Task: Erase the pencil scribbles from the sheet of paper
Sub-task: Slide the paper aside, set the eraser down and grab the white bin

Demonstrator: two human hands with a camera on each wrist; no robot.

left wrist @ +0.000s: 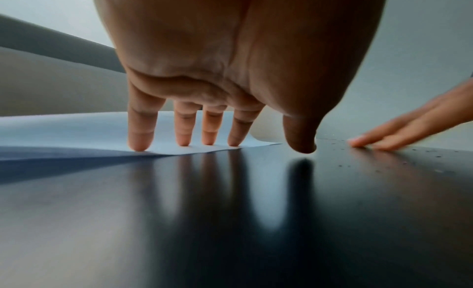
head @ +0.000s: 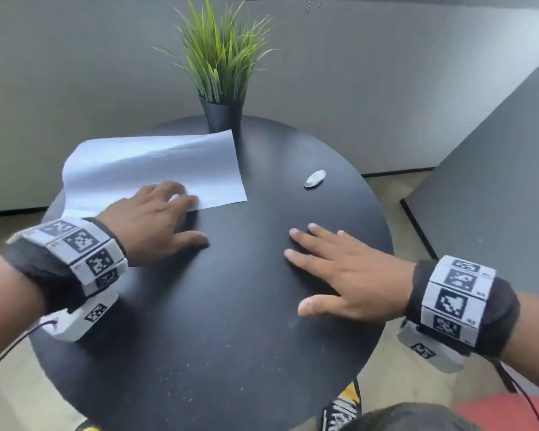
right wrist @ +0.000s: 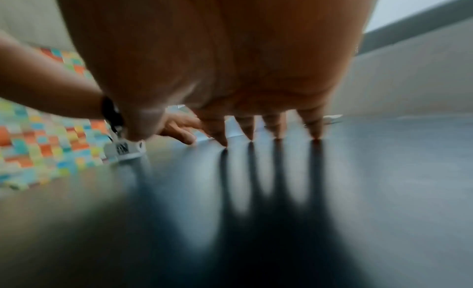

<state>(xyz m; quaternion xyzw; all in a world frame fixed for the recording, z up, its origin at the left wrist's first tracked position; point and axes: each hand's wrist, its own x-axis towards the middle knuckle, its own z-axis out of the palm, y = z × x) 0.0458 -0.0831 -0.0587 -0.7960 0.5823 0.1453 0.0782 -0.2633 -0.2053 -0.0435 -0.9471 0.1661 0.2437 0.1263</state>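
fingers (left wrist: pixel 140 139) on paper (head: pixel 156 169), eraser (head: pixel 315 178) apart

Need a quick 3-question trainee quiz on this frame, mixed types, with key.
1. True or false: the right hand holds the eraser.
2. The left hand's fingers press on: A) the plant pot B) the near edge of the paper C) the eraser.
3. Fill in: the eraser lies on the ___, apart from the paper.

Key: 1 false; 2 B; 3 table.

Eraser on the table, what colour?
The eraser is whitish-grey, an oval lying on the black table. Head view shows it best.
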